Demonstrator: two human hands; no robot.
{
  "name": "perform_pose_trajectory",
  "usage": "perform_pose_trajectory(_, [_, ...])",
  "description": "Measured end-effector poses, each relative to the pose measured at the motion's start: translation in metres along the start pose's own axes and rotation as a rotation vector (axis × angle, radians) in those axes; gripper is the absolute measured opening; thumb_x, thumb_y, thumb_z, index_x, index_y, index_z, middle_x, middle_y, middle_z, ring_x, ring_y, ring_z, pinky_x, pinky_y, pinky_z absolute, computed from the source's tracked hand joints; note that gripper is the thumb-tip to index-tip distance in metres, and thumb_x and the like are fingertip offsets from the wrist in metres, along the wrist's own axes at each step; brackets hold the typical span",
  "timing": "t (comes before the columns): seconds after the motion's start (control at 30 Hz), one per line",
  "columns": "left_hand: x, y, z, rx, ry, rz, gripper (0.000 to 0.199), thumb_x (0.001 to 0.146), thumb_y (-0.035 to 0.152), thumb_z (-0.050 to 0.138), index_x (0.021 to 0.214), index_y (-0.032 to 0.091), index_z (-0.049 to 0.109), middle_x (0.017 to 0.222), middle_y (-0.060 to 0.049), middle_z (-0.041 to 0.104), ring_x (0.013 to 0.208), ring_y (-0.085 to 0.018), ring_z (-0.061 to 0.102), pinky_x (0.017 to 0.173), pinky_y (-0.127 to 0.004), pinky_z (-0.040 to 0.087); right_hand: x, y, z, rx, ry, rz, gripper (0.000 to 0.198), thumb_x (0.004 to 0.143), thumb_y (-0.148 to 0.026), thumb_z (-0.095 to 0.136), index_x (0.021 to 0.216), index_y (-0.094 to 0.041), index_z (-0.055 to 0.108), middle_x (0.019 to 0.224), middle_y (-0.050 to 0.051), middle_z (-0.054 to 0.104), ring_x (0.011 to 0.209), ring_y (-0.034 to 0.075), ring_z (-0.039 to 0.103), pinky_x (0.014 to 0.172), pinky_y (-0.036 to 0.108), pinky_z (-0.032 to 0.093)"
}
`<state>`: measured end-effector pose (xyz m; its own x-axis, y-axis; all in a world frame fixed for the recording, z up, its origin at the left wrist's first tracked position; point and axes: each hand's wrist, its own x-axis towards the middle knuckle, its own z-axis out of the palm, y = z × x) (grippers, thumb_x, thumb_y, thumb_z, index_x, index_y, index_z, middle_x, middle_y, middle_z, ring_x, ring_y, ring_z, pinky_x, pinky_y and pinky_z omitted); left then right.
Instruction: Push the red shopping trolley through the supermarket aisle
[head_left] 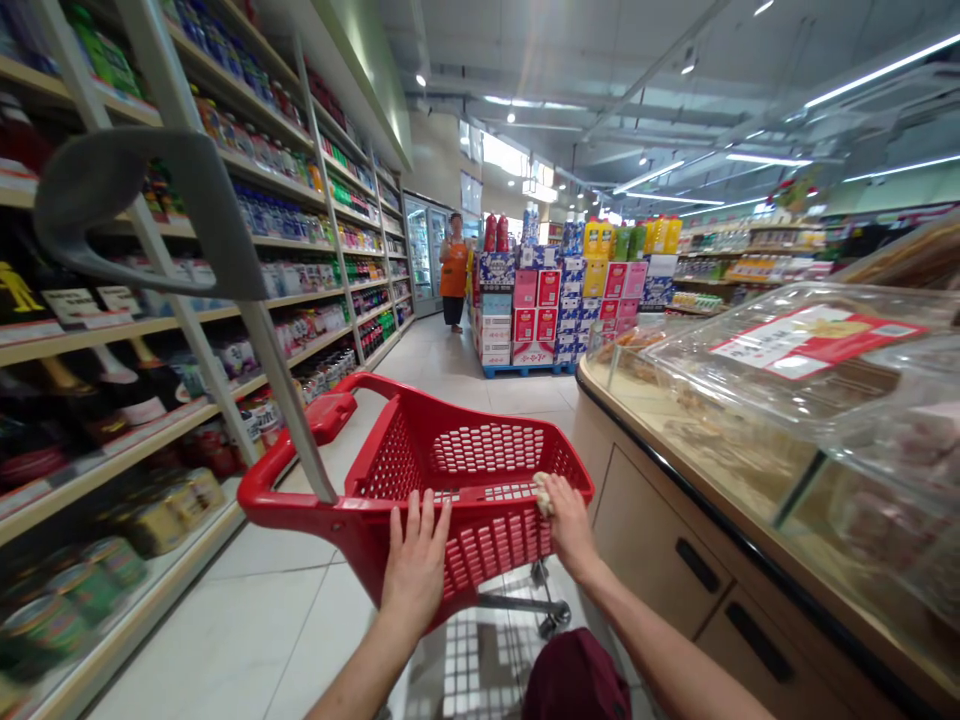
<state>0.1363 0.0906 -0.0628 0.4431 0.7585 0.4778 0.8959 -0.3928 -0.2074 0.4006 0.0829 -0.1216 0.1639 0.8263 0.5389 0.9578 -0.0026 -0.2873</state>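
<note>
A red plastic shopping cart [487,425] with perforated walls stands right in front of me, and no goods show inside it. My left hand [415,560] rests flat against the outside of its near wall, fingers stretched up to the rim. At the cart's right end, my right hand [568,520] presses a crumpled, pale cloth [543,494] onto the near rim. A grey bar rises from the cart's left side to a grey looped handle [225,215]. Part of the cloth is hidden under my fingers.
Shelves of bottles and cans [285,240] line the left. A wooden counter [660,540] with clear plastic covers [795,340] stands close on the right. Ahead are stacked boxes [536,310] on a blue pallet and a person in an orange apron [454,270].
</note>
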Motion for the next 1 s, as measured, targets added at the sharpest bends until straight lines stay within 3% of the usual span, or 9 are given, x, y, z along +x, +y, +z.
perform_pose_trajectory(0.1, [-0.001, -0.001, -0.003, -0.015, -0.018, 0.007, 0.054, 0.072, 0.019, 0.045, 0.125, 0.018, 0.039, 0.134, -0.013, 0.037, 0.126, -0.030, 0.025, 0.104, -0.049, 0.013, -0.001, -0.013, 0.004, 0.057, -0.010, -0.216, 0.054, 0.077, -0.004, 0.030, 0.126, -0.023, 0.041, 0.130, 0.004, 0.043, 0.123, 0.016, 0.033, 0.100, 0.041, 0.026])
perform_pose_trajectory(0.3, [-0.001, 0.006, -0.004, -0.027, -0.044, -0.011, 0.055, 0.072, 0.018, 0.044, 0.126, 0.019, 0.038, 0.135, -0.012, 0.035, 0.127, -0.029, 0.024, 0.104, -0.049, 0.012, 0.002, -0.008, -0.001, -0.067, 0.046, 0.147, 0.052, 0.076, -0.005, 0.029, 0.124, -0.016, 0.044, 0.126, 0.012, 0.047, 0.119, 0.023, 0.038, 0.096, 0.050, 0.026])
perform_pose_trajectory(0.47, [-0.002, -0.003, -0.010, -0.049, -0.065, -0.001, 0.055, 0.071, 0.018, 0.042, 0.126, 0.018, 0.038, 0.136, -0.011, 0.035, 0.127, -0.027, 0.024, 0.104, -0.048, 0.012, 0.002, -0.050, 0.004, -0.006, -0.016, -0.239, 0.055, 0.075, -0.001, 0.031, 0.125, -0.020, 0.042, 0.129, 0.006, 0.044, 0.122, 0.017, 0.035, 0.100, 0.042, 0.024])
perform_pose_trajectory(0.53, [-0.005, -0.015, -0.015, -0.044, -0.052, -0.005, 0.057, 0.070, 0.016, 0.040, 0.127, 0.016, 0.037, 0.137, -0.010, 0.033, 0.128, -0.025, 0.023, 0.105, -0.048, 0.010, 0.004, -0.045, -0.001, -0.023, -0.034, -0.233, 0.053, 0.075, -0.002, 0.031, 0.123, -0.019, 0.044, 0.127, 0.008, 0.046, 0.120, 0.018, 0.038, 0.100, 0.045, 0.023])
perform_pose_trajectory(0.63, [-0.009, -0.027, -0.018, -0.020, -0.015, -0.025, 0.059, 0.068, 0.014, 0.038, 0.127, 0.010, 0.035, 0.137, -0.011, 0.032, 0.128, -0.023, 0.022, 0.106, -0.047, 0.007, 0.008, -0.044, -0.004, -0.044, -0.034, -0.074, 0.052, 0.073, -0.002, 0.032, 0.121, -0.014, 0.047, 0.125, 0.012, 0.048, 0.117, 0.022, 0.041, 0.098, 0.048, 0.024])
perform_pose_trajectory(0.7, [-0.010, -0.026, -0.018, -0.020, -0.009, -0.021, 0.059, 0.069, 0.016, 0.040, 0.127, 0.008, 0.036, 0.136, -0.012, 0.032, 0.128, -0.025, 0.022, 0.106, -0.047, 0.008, 0.010, -0.066, 0.000, -0.007, -0.034, -0.075, 0.052, 0.073, -0.001, 0.032, 0.121, -0.014, 0.047, 0.125, 0.011, 0.047, 0.118, 0.021, 0.040, 0.098, 0.047, 0.025])
perform_pose_trajectory(0.8, [-0.011, -0.023, -0.021, -0.055, -0.002, -0.007, 0.057, 0.070, 0.019, 0.041, 0.126, 0.008, 0.038, 0.135, -0.013, 0.035, 0.127, -0.027, 0.024, 0.105, -0.047, 0.011, 0.009, -0.112, 0.008, 0.079, -0.033, -0.234, 0.056, 0.072, 0.000, 0.031, 0.124, -0.015, 0.043, 0.129, 0.009, 0.044, 0.121, 0.019, 0.037, 0.099, 0.044, 0.026])
perform_pose_trajectory(0.9, [-0.017, -0.041, -0.033, -0.126, 0.067, 0.065, 0.052, 0.072, 0.018, 0.040, 0.124, 0.015, 0.041, 0.131, -0.009, 0.043, 0.124, -0.022, 0.032, 0.106, -0.045, 0.010, 0.008, -0.119, 0.007, 0.107, -0.030, -0.307, 0.056, 0.072, 0.000, 0.032, 0.123, -0.017, 0.044, 0.127, 0.008, 0.047, 0.119, 0.018, 0.039, 0.099, 0.044, 0.025])
perform_pose_trajectory(1.0, [-0.026, -0.077, -0.049, -0.106, 0.217, -0.124, 0.049, 0.075, 0.018, 0.037, 0.124, 0.015, 0.040, 0.127, -0.009, 0.047, 0.121, -0.020, 0.035, 0.106, -0.045, 0.010, 0.007, -0.094, 0.004, 0.080, -0.026, -0.207, 0.050, 0.074, -0.004, 0.033, 0.119, -0.017, 0.048, 0.121, 0.010, 0.052, 0.114, 0.021, 0.044, 0.097, 0.047, 0.026])
